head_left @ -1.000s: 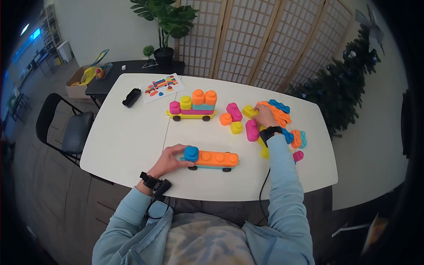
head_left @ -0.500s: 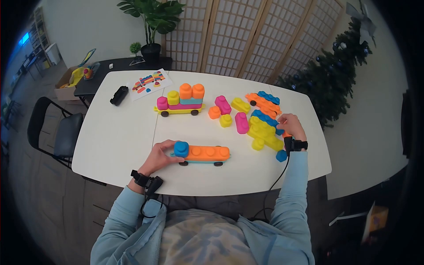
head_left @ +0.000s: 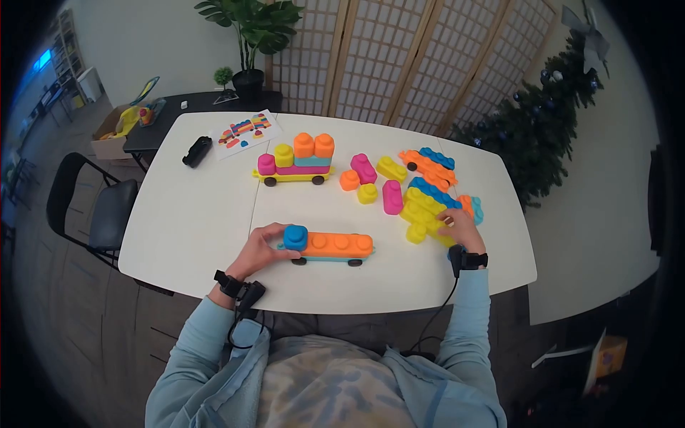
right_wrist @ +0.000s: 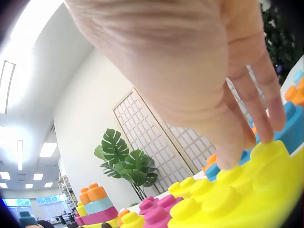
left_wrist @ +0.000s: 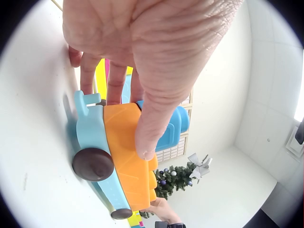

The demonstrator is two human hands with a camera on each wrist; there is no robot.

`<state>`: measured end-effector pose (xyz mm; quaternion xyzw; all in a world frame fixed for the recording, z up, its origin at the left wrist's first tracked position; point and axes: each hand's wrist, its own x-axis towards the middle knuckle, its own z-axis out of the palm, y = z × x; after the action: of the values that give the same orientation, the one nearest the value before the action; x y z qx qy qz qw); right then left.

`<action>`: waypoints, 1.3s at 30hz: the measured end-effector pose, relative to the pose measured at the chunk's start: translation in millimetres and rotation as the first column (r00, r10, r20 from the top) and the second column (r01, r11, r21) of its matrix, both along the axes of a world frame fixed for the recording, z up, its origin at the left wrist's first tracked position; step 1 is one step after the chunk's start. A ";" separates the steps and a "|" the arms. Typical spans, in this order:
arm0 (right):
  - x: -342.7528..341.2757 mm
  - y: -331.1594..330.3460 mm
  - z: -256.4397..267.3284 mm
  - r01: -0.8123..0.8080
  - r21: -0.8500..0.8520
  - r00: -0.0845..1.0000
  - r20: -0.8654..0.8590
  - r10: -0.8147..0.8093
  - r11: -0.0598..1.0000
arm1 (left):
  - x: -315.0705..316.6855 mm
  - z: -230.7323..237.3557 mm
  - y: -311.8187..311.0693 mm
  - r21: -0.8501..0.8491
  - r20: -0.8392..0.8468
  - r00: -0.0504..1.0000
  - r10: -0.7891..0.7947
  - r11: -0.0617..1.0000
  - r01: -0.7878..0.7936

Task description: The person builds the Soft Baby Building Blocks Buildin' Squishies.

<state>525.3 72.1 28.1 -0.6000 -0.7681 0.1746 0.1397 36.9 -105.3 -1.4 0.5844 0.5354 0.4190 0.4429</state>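
My left hand (head_left: 260, 251) grips the near-left end of a toy train wagon (left_wrist: 95, 128), thumb on its long orange block (head_left: 339, 245) and fingers round the far side. The wagon has a light blue base with dark wheels. A blue block (head_left: 295, 237) sits on the orange block's left end. At the right, my right hand (head_left: 462, 230) hangs over a large yellow studded piece (right_wrist: 223, 199), thumb and fingertips right at its studs. Blue studded blocks (head_left: 434, 191) lie just behind that piece.
A yellow wagon (head_left: 292, 178) stacked with blocks stands at the back. Pink blocks (head_left: 392, 197), yellow blocks (head_left: 391, 168) and an orange block (head_left: 349, 180) lie mid-table. An orange wheeled base (head_left: 428, 168) is behind them. Beyond lie a picture sheet (head_left: 246, 134) and a black object (head_left: 198, 152).
My right hand has moved from the far blocks to the right side of the pile, then nearer me, by the yellow piece. My left hand keeps its hold on the wagon.
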 end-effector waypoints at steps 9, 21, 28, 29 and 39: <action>-25.4 37.2 -14.7 0.037 0.228 0.980 0.183 -0.080 0.973 | 0.5 3.0 -0.5 -0.023 0.013 1.000 0.009 1.000 -0.009; -29.0 39.1 -1.3 -0.008 0.129 0.984 0.180 -0.016 0.992 | -0.1 -1.8 -0.5 0.022 -0.020 1.000 -0.007 1.000 0.008; -31.9 35.9 0.2 0.020 0.107 0.989 0.147 -0.036 0.994 | 1.5 -1.5 0.0 0.024 0.000 1.000 0.003 1.000 -0.003; -31.6 36.0 0.1 0.020 0.108 0.989 0.146 -0.036 0.994 | 1.7 -2.3 0.1 0.022 0.011 1.000 0.005 1.000 -0.006; -31.4 32.6 26.6 0.027 0.285 0.999 -0.046 -0.014 0.958 | 4.2 14.7 -6.2 0.146 -0.111 0.993 0.042 0.989 -0.026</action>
<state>494.0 104.7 54.7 -0.5775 -0.7759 0.0735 0.2433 41.1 -111.6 13.3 0.6286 0.5380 0.4301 0.3611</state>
